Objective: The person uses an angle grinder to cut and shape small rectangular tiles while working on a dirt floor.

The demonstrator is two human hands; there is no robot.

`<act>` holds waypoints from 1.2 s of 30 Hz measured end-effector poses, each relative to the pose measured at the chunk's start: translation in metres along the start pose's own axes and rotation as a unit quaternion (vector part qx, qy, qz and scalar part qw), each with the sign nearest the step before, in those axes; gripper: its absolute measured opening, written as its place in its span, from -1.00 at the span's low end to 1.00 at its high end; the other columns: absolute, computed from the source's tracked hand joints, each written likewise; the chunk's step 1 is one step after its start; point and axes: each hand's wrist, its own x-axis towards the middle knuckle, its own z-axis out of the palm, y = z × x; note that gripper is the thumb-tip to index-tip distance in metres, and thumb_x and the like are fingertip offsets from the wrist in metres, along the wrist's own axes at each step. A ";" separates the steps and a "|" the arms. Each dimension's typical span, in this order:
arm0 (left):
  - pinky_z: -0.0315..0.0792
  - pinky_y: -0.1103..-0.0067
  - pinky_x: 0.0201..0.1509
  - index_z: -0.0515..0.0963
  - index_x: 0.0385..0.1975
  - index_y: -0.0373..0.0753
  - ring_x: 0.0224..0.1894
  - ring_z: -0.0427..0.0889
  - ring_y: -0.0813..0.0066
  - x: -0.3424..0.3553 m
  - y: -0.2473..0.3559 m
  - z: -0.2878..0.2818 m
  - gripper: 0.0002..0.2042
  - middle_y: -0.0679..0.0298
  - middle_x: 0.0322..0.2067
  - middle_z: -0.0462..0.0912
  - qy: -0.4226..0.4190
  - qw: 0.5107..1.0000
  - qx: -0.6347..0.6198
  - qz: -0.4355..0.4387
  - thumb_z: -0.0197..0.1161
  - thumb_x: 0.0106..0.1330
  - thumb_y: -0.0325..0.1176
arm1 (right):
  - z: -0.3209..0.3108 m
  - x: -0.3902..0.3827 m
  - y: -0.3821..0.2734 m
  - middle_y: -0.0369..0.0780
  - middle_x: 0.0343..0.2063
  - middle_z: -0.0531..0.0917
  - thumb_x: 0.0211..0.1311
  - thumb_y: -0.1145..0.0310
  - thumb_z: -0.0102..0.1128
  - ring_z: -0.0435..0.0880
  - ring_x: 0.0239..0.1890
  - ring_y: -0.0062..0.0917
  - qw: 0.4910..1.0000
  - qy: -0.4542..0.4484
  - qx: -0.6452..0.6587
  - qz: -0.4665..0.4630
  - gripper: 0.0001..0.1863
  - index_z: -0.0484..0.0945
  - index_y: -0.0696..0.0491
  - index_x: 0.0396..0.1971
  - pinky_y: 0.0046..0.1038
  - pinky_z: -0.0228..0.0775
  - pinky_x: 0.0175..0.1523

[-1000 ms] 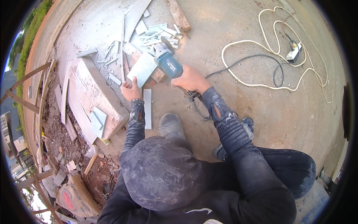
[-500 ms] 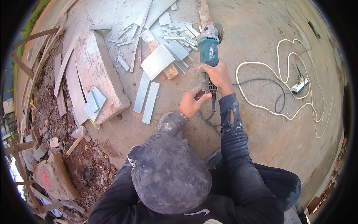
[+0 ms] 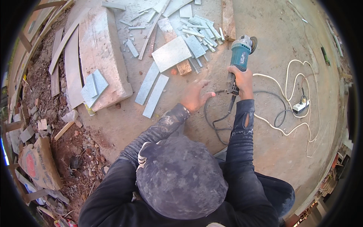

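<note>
My right hand (image 3: 242, 81) is wrapped round the body of a teal angle grinder (image 3: 240, 56), whose dark disc (image 3: 253, 44) points away at the far end. From its rear a black cord (image 3: 231, 104) trails down to the floor. Apart from the tool, my left hand (image 3: 195, 95) hovers with thumb and fingers spread and nothing in it. Ahead of that hand lie two long pale tile strips (image 3: 155, 95) and a larger grey tile (image 3: 171, 54), which rests on a reddish brick (image 3: 184, 67).
Several cut tile pieces (image 3: 200, 30) are scattered at the far side beside a wooden plank (image 3: 228, 19). A stone block (image 3: 104, 53) on the left carries tile offcuts (image 3: 94, 89). At right, a white extension cord (image 3: 289, 97) loops to a power strip (image 3: 301, 107). Rubble and a paper sack (image 3: 39, 164) lie at lower left.
My left hand has come away from the grinder's rear and opened. The grinder, in my right hand, has moved to the right, away from the plank's end.
</note>
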 end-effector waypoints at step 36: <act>0.37 0.30 0.21 0.35 0.27 -0.44 0.08 0.49 0.03 -0.106 -0.100 -0.345 -0.01 -0.12 0.03 0.47 0.249 0.829 0.398 -0.304 0.54 -0.15 0.09 | 0.008 0.119 0.038 0.05 0.10 0.54 -0.15 -0.02 0.41 0.55 0.14 -0.08 0.896 0.244 -0.368 0.046 0.00 0.19 0.16 0.29 -0.16 0.35 0.23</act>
